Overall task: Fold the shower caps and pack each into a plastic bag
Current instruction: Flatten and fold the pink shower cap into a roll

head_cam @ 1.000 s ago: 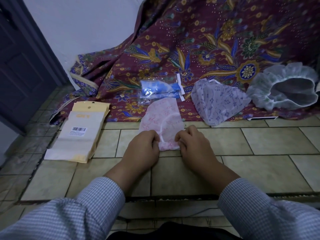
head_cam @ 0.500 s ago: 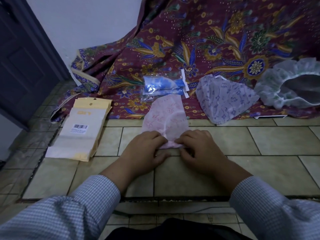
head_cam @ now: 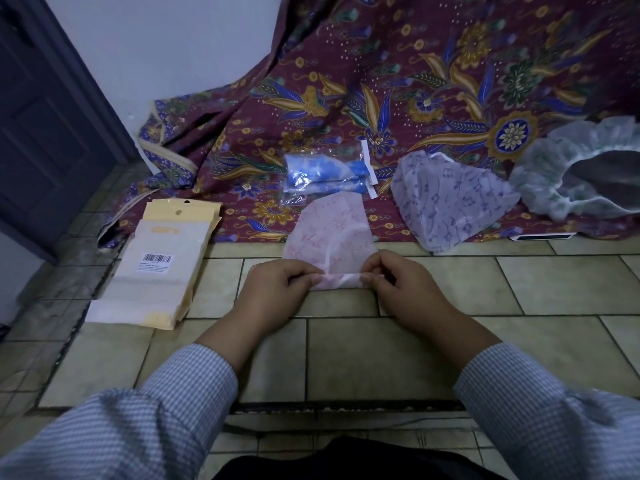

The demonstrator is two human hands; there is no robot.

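pink shower cap (head_cam: 330,230) rolled at its near edge, pinched between left hand (head_cam: 277,292) and right hand (head_cam: 408,289) fingers.

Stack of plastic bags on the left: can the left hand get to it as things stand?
Probably yes. Bare tiled floor separates the left hand from the stack of plastic bags, but it must first release the pink shower cap it pinches.

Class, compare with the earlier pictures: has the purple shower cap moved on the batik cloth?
No. The purple shower cap lies by the same gold-ringed flower and white-edged phone; only the camera shifted.
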